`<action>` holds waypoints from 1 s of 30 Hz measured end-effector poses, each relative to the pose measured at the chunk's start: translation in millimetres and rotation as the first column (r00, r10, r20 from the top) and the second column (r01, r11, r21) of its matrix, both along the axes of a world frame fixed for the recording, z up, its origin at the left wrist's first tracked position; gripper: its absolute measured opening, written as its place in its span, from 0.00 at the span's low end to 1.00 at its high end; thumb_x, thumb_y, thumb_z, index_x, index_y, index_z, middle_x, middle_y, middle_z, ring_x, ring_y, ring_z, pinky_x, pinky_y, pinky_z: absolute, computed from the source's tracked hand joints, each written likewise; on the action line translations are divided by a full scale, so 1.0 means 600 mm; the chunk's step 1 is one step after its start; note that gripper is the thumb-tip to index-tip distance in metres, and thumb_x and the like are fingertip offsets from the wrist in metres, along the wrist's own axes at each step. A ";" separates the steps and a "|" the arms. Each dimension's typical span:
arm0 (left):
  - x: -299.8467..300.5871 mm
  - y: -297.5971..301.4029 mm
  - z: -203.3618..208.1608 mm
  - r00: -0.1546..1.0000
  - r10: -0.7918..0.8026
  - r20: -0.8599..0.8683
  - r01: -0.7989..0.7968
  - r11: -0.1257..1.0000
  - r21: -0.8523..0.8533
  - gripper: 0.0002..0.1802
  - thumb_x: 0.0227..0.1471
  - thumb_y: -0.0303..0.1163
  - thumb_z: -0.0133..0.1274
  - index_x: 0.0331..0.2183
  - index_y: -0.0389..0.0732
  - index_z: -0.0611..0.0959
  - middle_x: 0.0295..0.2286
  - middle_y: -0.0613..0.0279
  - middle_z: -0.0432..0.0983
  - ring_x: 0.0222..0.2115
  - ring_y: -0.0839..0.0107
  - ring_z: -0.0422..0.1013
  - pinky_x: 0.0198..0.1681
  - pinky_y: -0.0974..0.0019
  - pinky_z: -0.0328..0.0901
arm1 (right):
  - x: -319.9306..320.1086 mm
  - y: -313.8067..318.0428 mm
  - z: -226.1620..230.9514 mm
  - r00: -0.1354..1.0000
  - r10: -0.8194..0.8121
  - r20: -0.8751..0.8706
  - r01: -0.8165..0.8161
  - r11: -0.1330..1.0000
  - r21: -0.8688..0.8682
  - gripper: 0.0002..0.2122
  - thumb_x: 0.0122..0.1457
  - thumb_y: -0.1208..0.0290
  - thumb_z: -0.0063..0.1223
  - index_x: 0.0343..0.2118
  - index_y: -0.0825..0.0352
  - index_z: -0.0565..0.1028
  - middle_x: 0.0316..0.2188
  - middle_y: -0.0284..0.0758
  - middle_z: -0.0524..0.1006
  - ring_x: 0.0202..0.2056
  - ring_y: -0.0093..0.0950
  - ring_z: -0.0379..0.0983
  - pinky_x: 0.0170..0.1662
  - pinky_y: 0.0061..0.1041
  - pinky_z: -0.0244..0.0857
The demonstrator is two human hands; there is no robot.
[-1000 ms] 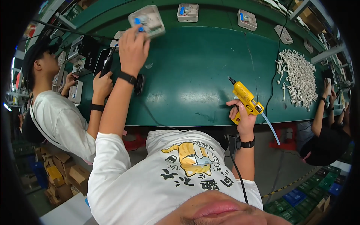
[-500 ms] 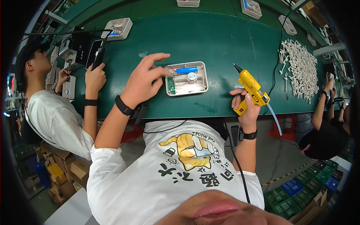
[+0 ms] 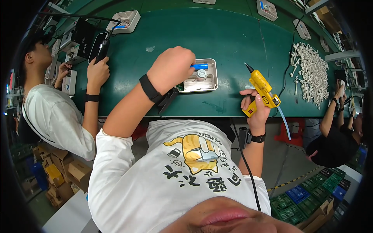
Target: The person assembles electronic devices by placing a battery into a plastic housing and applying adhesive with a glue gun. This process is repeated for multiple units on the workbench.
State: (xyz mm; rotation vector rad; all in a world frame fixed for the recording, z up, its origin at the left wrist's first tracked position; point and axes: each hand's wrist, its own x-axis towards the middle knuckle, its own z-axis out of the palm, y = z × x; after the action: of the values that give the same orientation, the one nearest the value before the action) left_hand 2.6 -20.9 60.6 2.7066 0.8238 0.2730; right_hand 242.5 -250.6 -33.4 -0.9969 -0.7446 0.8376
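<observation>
On the green table (image 3: pixel 128 77) in front of me sits a white plastic case (image 3: pixel 211 62), its inside facing up. A blue cylindrical battery (image 3: pixel 201 66) lies along its far side, with a small round white part (image 3: pixel 201 73) just nearer. My left hand (image 3: pixel 171 66) is over the case's left end, fingers curled down and mostly hidden behind its back. Whatever those fingers hold or touch is out of sight; a bit of green circuit board (image 3: pixel 180 87) peeks out below. Held in my right hand (image 3: pixel 256 108) is a yellow hot glue gun (image 3: pixel 262 87), nozzle pointing up and away, pale glue stick trailing.
A heap of small white parts (image 3: pixel 309 73) covers the table's right side. More white cases (image 3: pixel 130 21) stand along the far edge. At left a co-worker (image 3: pixel 58 101) holds a black tool (image 3: pixel 101 50); another person (image 3: pixel 336 134) is at the right. A black cable (image 3: pixel 289 62) crosses the table.
My left hand has moved right and curled over the case's left end, covering the circuit board. The glue gun has stayed nearly in place. The view has shifted slightly.
</observation>
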 end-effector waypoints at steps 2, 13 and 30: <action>0.011 -0.001 0.003 0.995 0.024 -0.094 -0.020 0.999 0.040 0.07 0.51 0.32 0.68 0.31 0.38 0.89 0.29 0.53 0.84 0.34 0.51 0.82 0.39 0.51 0.77 | -0.001 -0.001 -0.001 1.000 -0.004 0.004 0.004 1.000 -0.008 0.09 0.74 0.66 0.49 0.46 0.68 0.71 0.44 0.59 0.82 0.22 0.26 0.70 0.31 0.30 0.70; -0.037 -0.024 0.000 0.971 -0.051 0.232 0.047 0.999 0.024 0.09 0.54 0.32 0.69 0.32 0.36 0.87 0.35 0.47 0.86 0.33 0.51 0.83 0.38 0.55 0.78 | -0.025 0.002 0.068 0.991 0.119 0.059 -0.110 0.984 -0.138 0.11 0.72 0.68 0.51 0.50 0.69 0.75 0.41 0.50 0.84 0.23 0.23 0.72 0.30 0.25 0.70; -0.048 -0.002 -0.117 0.680 0.334 0.653 0.071 0.856 -0.511 0.14 0.69 0.31 0.58 0.50 0.34 0.77 0.40 0.53 0.86 0.40 0.67 0.83 0.46 0.64 0.75 | -0.116 0.162 0.160 0.616 0.521 0.591 -0.089 0.791 -0.605 0.18 0.67 0.61 0.65 0.51 0.70 0.82 0.33 0.32 0.85 0.31 0.19 0.78 0.36 0.23 0.72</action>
State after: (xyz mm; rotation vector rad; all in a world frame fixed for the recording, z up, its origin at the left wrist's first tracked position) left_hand -26.3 -22.2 -9.8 1.7842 0.7031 0.9547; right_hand 173.2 -153.1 62.5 -1.7983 -1.4878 0.9718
